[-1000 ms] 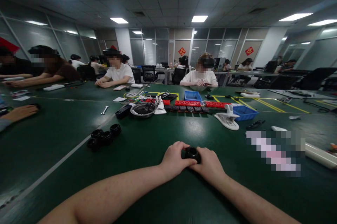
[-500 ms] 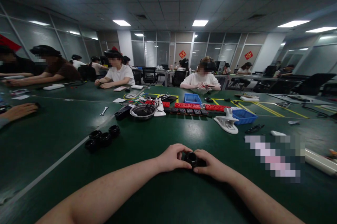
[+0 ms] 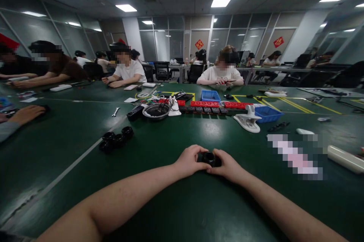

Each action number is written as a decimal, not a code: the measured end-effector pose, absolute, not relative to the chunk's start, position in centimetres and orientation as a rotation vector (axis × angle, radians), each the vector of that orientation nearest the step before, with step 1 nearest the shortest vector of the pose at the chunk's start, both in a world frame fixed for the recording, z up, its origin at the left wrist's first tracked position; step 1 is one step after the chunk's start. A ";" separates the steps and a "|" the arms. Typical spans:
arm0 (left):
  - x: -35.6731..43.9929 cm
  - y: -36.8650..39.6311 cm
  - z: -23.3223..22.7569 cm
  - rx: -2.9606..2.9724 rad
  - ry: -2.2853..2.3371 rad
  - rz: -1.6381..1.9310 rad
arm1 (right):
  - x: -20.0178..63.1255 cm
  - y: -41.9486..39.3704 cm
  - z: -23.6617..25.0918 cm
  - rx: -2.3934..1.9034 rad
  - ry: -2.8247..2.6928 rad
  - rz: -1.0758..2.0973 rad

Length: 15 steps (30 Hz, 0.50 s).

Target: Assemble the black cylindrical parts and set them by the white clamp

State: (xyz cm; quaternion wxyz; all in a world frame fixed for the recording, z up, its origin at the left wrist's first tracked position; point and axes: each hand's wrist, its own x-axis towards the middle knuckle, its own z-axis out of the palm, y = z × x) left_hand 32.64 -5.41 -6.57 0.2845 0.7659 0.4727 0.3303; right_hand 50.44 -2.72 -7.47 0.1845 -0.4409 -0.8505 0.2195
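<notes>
Both forearms are bare from elbow to wrist, with no sleeve, watch, band or glove showing; the left hand [image 3: 190,161] and right hand [image 3: 229,165] carry no rings, their fingers short-nailed and unpainted, above the green table [image 3: 159,204]

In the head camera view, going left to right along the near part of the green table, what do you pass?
Cluster of black rings → left hand → small black part held between both hands → right hand → white tube.
</notes>
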 end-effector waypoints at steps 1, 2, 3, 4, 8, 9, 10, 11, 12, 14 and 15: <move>32.7 -5.5 -6.6 2.045 1.290 0.893 | 50.2 -3.0 -7.6 -1.288 -2.385 0.540; 32.8 -5.5 -6.6 2.031 1.309 0.895 | 50.0 -3.2 -7.6 -1.326 -2.380 0.472; 32.8 -5.5 -6.6 2.029 1.319 0.897 | 49.8 -3.5 -7.6 -1.360 -2.372 0.409; 32.9 -5.5 -6.6 2.027 1.326 0.915 | 49.7 -3.8 -7.5 -1.382 -2.370 0.357; 32.9 -5.4 -6.8 1.963 1.293 0.912 | 49.7 -4.3 -6.9 -1.351 -2.385 0.314; 32.8 -5.3 -6.9 1.957 1.275 0.915 | 49.9 -4.3 -6.8 -1.293 -2.391 0.366; 32.8 -5.2 -7.0 1.952 1.261 0.921 | 50.0 -4.2 -6.7 -1.214 -2.400 0.442; 32.7 -5.1 -7.1 1.957 1.237 0.922 | 50.3 -4.0 -6.5 -1.145 -2.405 0.533; 32.7 -4.9 -7.2 1.961 1.220 0.926 | 50.5 -3.9 -6.4 -1.087 -2.402 0.635; 32.5 -4.8 -7.4 1.965 1.206 0.917 | 50.9 -3.5 -6.2 -0.993 -2.372 0.845; 32.5 -4.7 -7.4 1.956 1.195 0.878 | 51.0 -3.2 -6.2 -0.968 -2.363 0.940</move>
